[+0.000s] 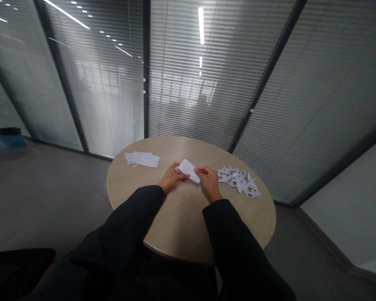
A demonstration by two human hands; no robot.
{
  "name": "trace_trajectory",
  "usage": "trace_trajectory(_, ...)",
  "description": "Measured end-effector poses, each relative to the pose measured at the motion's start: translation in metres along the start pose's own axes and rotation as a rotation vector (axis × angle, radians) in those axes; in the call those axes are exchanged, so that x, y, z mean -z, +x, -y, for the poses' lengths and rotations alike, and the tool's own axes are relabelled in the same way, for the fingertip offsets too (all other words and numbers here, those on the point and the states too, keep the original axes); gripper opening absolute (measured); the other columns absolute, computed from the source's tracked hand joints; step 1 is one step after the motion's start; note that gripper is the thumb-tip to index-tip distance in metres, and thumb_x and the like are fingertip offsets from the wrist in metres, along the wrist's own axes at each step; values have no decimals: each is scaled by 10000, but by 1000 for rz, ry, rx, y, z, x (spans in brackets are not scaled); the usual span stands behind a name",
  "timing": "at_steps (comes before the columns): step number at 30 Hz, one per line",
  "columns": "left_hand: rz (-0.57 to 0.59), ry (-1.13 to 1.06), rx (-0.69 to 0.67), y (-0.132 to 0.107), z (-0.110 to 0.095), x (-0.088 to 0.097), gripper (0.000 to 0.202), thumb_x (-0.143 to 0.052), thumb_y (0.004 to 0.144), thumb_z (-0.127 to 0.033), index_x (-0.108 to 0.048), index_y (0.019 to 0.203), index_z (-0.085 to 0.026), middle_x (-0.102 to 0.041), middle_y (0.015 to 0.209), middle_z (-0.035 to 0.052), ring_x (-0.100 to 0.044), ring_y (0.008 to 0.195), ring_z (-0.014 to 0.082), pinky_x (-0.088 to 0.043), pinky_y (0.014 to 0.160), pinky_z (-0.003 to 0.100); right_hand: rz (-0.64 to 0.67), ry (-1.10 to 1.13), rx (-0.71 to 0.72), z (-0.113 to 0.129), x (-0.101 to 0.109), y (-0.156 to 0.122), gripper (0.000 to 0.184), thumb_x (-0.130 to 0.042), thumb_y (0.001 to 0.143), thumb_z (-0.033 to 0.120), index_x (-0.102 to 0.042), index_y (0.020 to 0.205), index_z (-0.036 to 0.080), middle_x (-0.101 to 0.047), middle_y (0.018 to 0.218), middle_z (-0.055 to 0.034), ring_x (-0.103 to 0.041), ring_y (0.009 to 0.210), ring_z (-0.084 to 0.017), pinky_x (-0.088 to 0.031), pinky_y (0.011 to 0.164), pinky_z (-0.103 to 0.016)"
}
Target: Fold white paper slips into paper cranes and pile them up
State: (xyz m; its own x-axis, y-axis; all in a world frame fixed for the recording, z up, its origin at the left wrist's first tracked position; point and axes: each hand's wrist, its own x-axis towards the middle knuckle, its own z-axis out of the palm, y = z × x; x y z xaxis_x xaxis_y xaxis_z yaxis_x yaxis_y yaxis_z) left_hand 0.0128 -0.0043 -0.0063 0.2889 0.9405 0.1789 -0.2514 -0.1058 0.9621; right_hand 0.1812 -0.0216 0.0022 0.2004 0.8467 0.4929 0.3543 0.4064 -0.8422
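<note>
A small white rectangle of paper (188, 169) is held between my two hands over the middle of the table; whether it is folded I cannot tell. My left hand (173, 176) pinches its left side, thumb along the lower edge. On the opposite side, my right hand (209, 179) grips the right edge between thumb and fingers. Just right of that hand lies a heap of small pointed folded white paper pieces (238, 179). Farther off to the left, several flat white paper sheets (146, 159) lie loosely stacked.
The round wooden table (181, 238) stands close to a glass partition (203, 75) with blinds and dark frames. A blue bin (9, 139) with a dark liner sits on the floor at far left. A white wall (351, 200) rises at the right.
</note>
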Motion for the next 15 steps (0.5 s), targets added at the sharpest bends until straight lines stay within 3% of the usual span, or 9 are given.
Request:
trace_trajectory(9, 27, -48, 16, 0, -2, 4, 520, -765, 691, -202, -454, 1103, -137, -709, 746, 62, -690, 697, 179, -530, 686, 306, 5, 64, -70, -2, 2, 3, 503, -718, 590, 633, -708, 740, 153, -735, 761, -108, -677, 711, -249, -525, 647, -349)
trace_trajectory(15, 77, -74, -38, 3, 4, 7, 488, -748, 718, -329, -465, 1075, -153, -701, 817, 70, -691, 804, 208, -538, 668, 317, -3, 99, -59, -2, 5, 4, 464, -739, 584, 592, -713, 726, 152, -732, 731, -97, -670, 689, -236, -518, 643, -340)
